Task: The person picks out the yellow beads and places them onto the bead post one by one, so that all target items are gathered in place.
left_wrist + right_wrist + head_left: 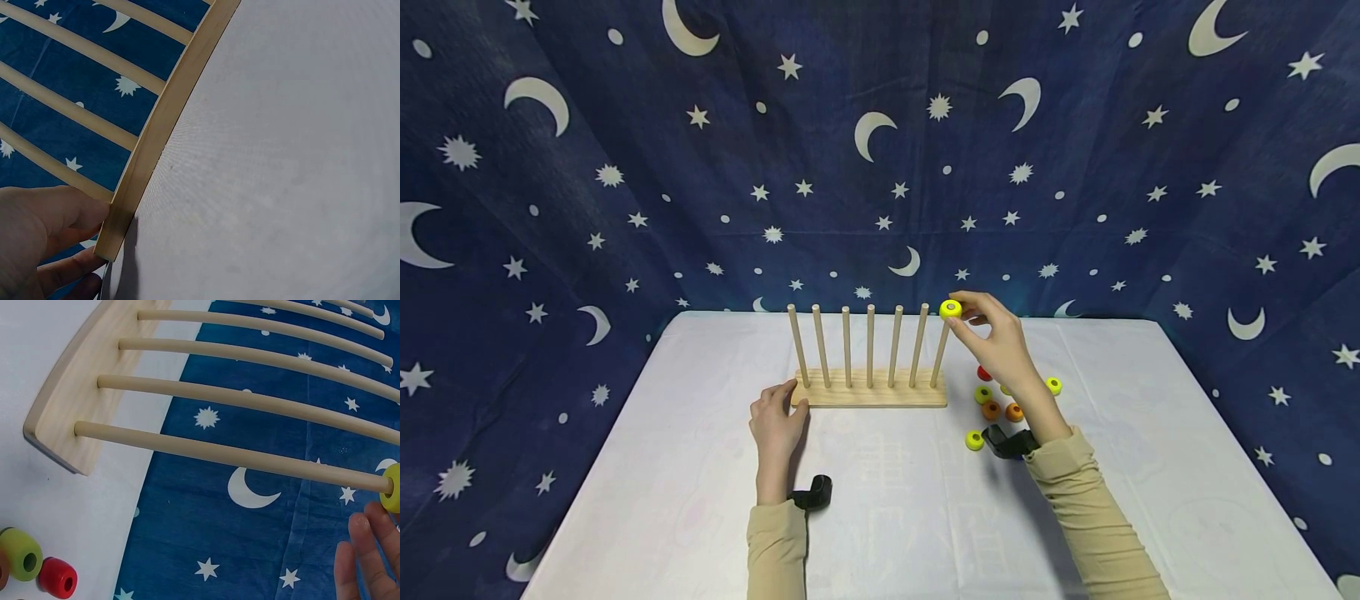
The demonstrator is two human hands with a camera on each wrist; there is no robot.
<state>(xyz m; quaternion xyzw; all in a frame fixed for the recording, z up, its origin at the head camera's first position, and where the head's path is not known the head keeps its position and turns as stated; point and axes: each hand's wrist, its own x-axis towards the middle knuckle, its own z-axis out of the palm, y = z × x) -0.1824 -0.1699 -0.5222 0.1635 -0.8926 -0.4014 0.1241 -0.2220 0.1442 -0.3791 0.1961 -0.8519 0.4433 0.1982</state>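
A wooden peg rack (pixel 871 400) with a row of several upright pegs stands on the table. At its left end my left hand (pixel 777 421) grips the base, thumb in front and fingers around the end; the left wrist view shows the thumb (pixel 87 209) against the wood. My right hand (pixel 1002 346) pinches a yellow bead (pixel 951 309) between thumb and fingers at the top of the rightmost peg (pixel 939 354). In the right wrist view the peg's tip meets the hole of the yellow bead (pixel 392 489), which is partly cut off by the frame edge.
Right of the rack lie loose beads: a red bead (pixel 984 373), orange beads (pixel 991 410) and several yellow ones, one yellow bead (pixel 974 440) nearer the front. The white-covered table (pixel 880 517) ends at a dark blue cloth (pixel 820 150) with moons and stars.
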